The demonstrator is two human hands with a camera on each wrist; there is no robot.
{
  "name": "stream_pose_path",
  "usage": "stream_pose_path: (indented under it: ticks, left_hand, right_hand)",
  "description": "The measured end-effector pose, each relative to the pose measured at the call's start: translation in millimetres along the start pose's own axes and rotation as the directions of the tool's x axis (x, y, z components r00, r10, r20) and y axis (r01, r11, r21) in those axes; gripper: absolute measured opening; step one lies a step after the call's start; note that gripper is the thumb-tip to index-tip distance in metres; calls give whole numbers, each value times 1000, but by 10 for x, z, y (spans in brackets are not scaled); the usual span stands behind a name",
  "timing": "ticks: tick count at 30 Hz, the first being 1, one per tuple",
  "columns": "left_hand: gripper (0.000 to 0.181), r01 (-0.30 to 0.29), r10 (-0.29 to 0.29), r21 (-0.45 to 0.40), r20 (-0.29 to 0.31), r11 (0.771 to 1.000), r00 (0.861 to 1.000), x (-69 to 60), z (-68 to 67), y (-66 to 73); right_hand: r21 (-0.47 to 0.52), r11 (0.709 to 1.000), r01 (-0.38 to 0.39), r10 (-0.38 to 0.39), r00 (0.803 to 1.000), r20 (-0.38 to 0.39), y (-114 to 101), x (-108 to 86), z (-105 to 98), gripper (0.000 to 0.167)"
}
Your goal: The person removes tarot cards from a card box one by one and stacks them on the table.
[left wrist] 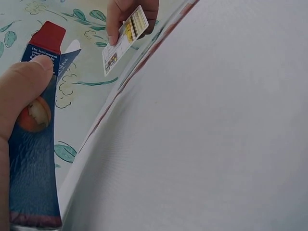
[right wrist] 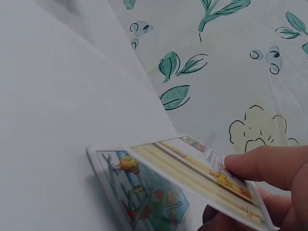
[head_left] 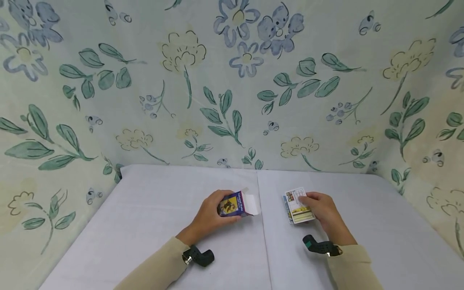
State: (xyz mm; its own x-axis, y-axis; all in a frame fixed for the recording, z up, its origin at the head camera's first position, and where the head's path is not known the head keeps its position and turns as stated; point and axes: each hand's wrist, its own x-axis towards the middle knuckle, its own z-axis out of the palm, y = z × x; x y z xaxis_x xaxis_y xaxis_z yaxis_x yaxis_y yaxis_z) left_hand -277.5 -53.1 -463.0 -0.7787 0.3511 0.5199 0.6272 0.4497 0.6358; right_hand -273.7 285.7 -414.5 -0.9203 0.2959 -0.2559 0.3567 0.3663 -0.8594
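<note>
One small blue box (head_left: 229, 205), its white flap (head_left: 252, 204) open, sits in the curled fingers of the left hand (head_left: 209, 213) over a white-covered table (head_left: 145, 213). Right of the box, past a crease (head_left: 267, 249) in the cover, the right hand (head_left: 327, 211) pinches cards (head_left: 299, 208) between its fingers. Flowered fabric (head_left: 174, 137) rises behind the box and to both sides.

Box (head_left: 230, 204) was coloured dk blue, yel. & red; cards (head_left: 296, 209) were printed yel./blue, bordered wh.; plain wh. was shown by tablecloth (head_left: 145, 209); backdrop (head_left: 253, 121) was patterned w/ blue/yel. flwrs (head_left: 238, 17) & grn lvs (head_left: 309, 88).
</note>
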Motion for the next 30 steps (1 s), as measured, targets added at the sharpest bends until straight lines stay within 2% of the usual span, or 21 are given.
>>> stream_pose_path:
  ticks: [15,23,30]
  left_hand:
    - [73,38,-38,8,6,999,999,-2,18,9]
    - [73,14,-14,0,8,1000,1000,-17,17,-2]
    - [72,8,-7,15,-7,1000,1000,-6,18,-5]
  right_hand:
    - [-53,997,51,-52,999,-16,69,33,12,60]
    - [-107,993,44,-47,998,-30,71,47,22,56]
    - [-99,994,46,-50,998,-41,58,51,39,55]
